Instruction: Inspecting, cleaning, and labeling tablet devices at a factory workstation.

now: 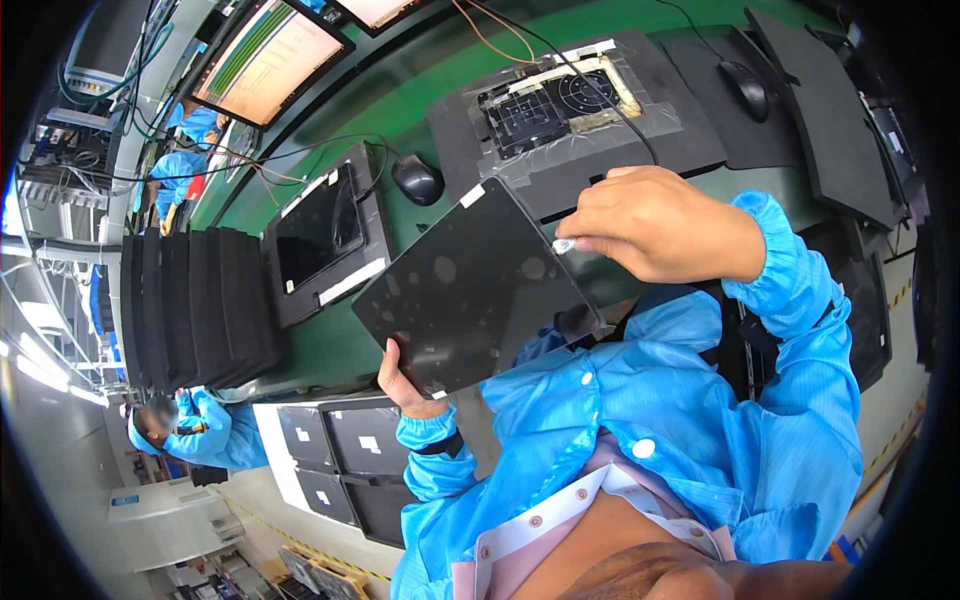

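My left hand [402, 383] grips a dark, glossy tablet [470, 290] by its lower left edge, thumb over the front. The tablet is tilted, with smudges on its screen and a white label at its top corner. In my right hand [660, 225], thumb and fingers pinch a small white piece [565, 245] close to the tablet's right edge. Whether it touches the edge I cannot tell. A black cable [605, 95] runs down behind my right hand; any join to the white piece is hidden.
Another tablet [318, 232] lies on a black foam pad at left, near a black mouse [418, 180]. Black foam trays [200, 305] are stacked further left. A taped black fixture [555, 100] sits ahead; a second mouse [745, 90] is at right. A co-worker [205, 430] is at lower left.
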`<state>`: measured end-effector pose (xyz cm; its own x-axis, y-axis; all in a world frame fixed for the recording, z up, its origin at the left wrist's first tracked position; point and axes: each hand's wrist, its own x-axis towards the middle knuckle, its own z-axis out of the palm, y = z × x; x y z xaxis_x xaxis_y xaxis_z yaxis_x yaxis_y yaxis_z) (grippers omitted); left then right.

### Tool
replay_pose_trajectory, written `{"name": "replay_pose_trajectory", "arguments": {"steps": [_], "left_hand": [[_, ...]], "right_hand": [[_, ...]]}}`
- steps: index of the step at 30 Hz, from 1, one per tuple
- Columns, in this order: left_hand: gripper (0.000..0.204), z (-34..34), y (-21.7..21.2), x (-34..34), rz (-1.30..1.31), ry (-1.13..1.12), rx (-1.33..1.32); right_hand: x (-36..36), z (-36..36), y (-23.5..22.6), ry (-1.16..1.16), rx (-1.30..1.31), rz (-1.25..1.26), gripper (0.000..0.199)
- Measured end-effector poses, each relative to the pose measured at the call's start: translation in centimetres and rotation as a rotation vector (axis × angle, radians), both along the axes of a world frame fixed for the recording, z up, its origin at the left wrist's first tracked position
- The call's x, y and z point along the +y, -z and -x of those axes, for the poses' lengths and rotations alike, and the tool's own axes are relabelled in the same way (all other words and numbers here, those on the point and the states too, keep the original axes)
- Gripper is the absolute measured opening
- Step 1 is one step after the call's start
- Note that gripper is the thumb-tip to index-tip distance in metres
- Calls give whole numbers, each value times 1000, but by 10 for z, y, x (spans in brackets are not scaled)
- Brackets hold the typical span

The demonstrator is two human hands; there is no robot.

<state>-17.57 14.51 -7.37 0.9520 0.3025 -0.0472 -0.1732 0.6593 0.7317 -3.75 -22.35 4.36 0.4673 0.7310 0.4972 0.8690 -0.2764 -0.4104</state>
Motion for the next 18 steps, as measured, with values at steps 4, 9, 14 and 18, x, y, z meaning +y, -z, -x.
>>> {"name": "replay_pose_trajectory", "arguments": {"steps": [4,9,14,18], "left_hand": [[33,-10,-3,-12,80,5,40],[34,-32,-14,-40,96,32,100],[49,-84,-79,-107,-49,226,58],[50,-120,-107,-128,-194,420,131]], "right_hand": [[-10,-6,2,19,-7,29,15],[-18,-5,12,390,-375,-397,11],[-41,6,60,423,801,-904,19],[-76,-14,69,254,1264,-1111,29]]}}
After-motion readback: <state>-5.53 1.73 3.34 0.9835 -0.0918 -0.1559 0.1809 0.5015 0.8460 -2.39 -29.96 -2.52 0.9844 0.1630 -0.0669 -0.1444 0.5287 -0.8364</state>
